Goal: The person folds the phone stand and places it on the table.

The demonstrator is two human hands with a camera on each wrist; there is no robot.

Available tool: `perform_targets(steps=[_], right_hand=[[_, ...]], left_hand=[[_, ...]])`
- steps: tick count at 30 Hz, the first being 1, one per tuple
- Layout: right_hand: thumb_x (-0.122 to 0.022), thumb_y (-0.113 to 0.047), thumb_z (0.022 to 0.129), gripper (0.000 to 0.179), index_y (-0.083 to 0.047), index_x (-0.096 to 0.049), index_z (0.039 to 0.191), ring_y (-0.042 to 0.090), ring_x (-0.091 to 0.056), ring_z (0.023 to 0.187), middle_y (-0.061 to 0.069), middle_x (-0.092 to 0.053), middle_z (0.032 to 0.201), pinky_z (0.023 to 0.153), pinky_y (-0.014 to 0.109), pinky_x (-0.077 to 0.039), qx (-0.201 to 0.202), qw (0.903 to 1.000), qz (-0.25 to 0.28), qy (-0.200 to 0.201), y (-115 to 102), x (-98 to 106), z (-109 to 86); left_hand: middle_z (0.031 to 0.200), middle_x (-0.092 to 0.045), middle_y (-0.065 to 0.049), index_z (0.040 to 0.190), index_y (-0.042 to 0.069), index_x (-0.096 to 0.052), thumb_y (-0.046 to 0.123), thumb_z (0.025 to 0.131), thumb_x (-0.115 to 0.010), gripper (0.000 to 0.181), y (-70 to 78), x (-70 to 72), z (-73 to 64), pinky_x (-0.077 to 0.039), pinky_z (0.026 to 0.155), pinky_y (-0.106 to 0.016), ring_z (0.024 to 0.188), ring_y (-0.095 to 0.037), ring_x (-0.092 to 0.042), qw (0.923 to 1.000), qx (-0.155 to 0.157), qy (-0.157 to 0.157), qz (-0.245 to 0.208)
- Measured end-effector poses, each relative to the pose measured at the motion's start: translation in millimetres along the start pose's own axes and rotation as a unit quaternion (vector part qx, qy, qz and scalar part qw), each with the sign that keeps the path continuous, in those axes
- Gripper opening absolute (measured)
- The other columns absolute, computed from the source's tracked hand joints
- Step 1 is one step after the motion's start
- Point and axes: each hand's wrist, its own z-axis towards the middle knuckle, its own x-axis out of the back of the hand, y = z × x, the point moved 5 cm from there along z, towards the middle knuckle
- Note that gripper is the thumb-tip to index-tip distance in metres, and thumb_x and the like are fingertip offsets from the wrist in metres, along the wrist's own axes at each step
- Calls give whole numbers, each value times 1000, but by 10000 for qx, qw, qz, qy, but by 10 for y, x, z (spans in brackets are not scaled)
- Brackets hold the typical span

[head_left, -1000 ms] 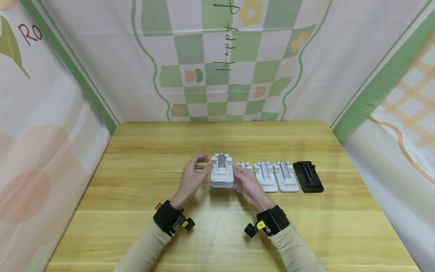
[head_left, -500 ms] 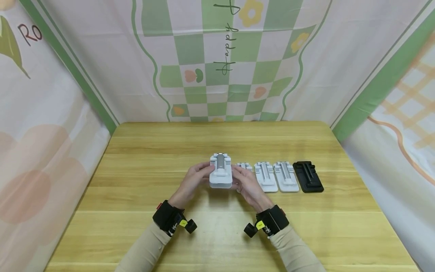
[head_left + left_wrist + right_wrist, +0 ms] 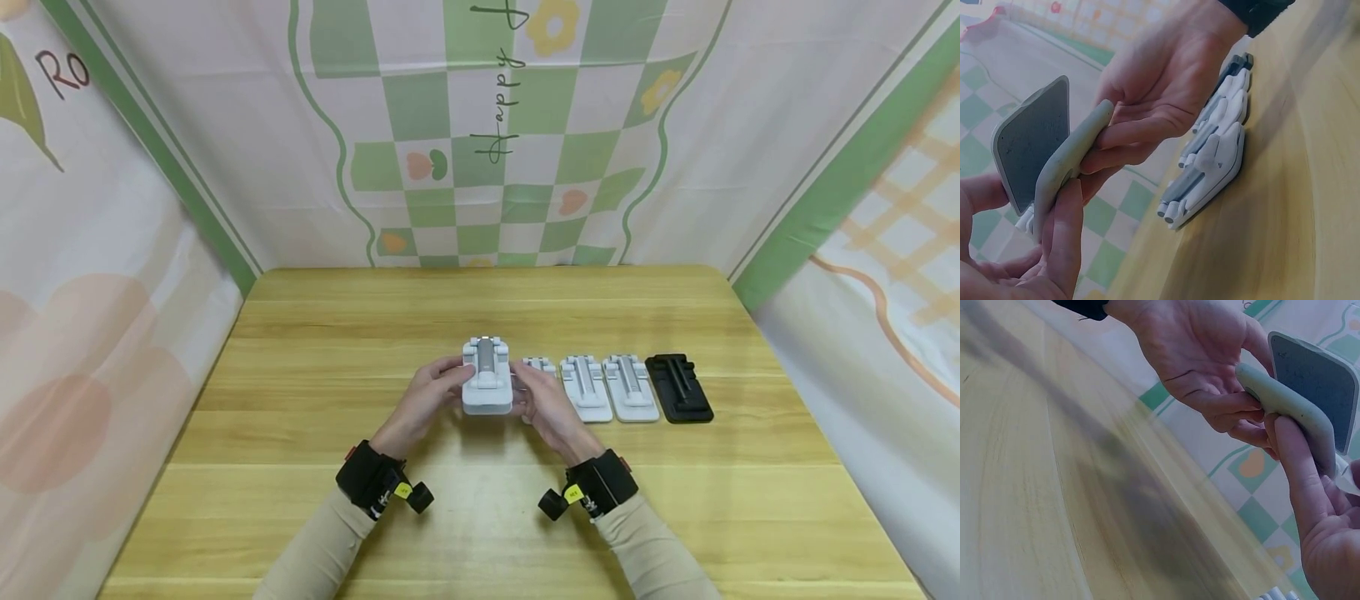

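Both hands hold a white folding phone stand [image 3: 487, 393] raised above the table. My left hand [image 3: 422, 404] grips its left side, thumb on the edge and fingers underneath. My right hand [image 3: 553, 412] holds the right side. In the left wrist view, the stand's plate with a dark grey pad [image 3: 1035, 147] stands apart from its rounded base [image 3: 1071, 159], with a gap between them. Fingers of both hands press against the base's underside. The right wrist view shows the same dark pad [image 3: 1315, 387] and the base [image 3: 1294, 406].
To the right on the wooden table [image 3: 337, 533] lie folded phone stands in a row: a white one [image 3: 538, 365] partly hidden by my right hand, a second white stand [image 3: 587, 390], a third white stand [image 3: 632, 389] and a black stand [image 3: 680, 389]. A patterned curtain [image 3: 495, 200] hangs behind.
My left hand's fingers, raised beside the stand a second ago, have moved under it and now grip its left side. The stand has shifted slightly left; my right hand keeps its hold.
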Motion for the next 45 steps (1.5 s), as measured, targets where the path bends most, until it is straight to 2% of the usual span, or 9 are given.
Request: perform_targets(steps=[5,13,23,28,30,33,38,41,45], right_hand=[[-46,-37,111,58,10,-45,145,16,-74,85,5,-77,106,74,28,-61,-36,9999,-104,111,-9,1,-8],[-50,-26,110,55,15,-40,146,15,-74,89,3,-75,107,79,30,-62,87,9997,-245,-18,-12,4,-15],[-50,-23,110,52,16,-42,144,15,-73,90,3,-74,108,77,29,-62,130,9994,-332,-32,10,18,-10],[-52,-20,109,51,15,-41,146,14,-72,90,3,-73,110,74,25,-61,48,9993,-352,112,33,35,-9],[-53,-18,109,52,13,-40,148,14,-72,91,7,-72,114,73,25,-61,-3,9992,-360,184,42,44,-12],[-53,-17,108,53,12,-37,150,13,-71,92,20,-67,128,73,23,-60,-33,9989,-423,220,42,46,-16],[-54,-16,108,58,14,-31,152,10,-69,91,31,-43,154,70,18,-57,-44,9980,-601,185,36,39,-28],[-54,-16,107,58,14,-31,152,9,-70,91,31,-40,156,71,18,-57,-50,9980,-607,179,44,38,-28],[-55,-15,107,56,13,-34,151,11,-71,91,32,-48,149,74,20,-59,-44,9982,-561,192,70,44,-25]], left_hand=[[132,-64,-20,149,-2,-47,28,102,-65,59,7,-3,-1,-55,90,-31,100,-17,-63,9999,-77,-24,101],[134,-64,-20,149,-3,-47,28,102,-65,59,-15,-4,25,-56,89,-31,102,-17,-64,9998,-120,-48,151],[132,-65,-21,147,-4,-49,26,101,-66,57,-28,-14,26,-57,87,-31,99,-16,-66,9998,-110,19,166],[128,-67,-21,146,-5,-50,22,100,-67,55,-45,-14,30,-57,84,-30,95,-15,-68,9998,-89,76,177],[124,-69,-20,145,-5,-51,20,100,-68,54,-51,-15,34,-58,84,-31,93,-15,-69,9998,-85,81,171],[118,-71,-17,145,-5,-51,18,101,-67,52,-54,-16,41,-58,83,-32,92,-15,-69,9998,-109,53,182],[111,-71,-11,145,-5,-50,16,101,-66,51,-37,-24,27,-58,83,-32,90,-15,-69,9997,-120,2,196],[111,-71,-11,146,-4,-50,16,101,-66,51,-40,-23,19,-58,83,-32,90,-15,-69,9996,-137,-9,228],[112,-71,-11,146,-4,-50,17,102,-66,51,-67,-14,23,-58,83,-31,91,-16,-69,9995,-147,-15,266]])
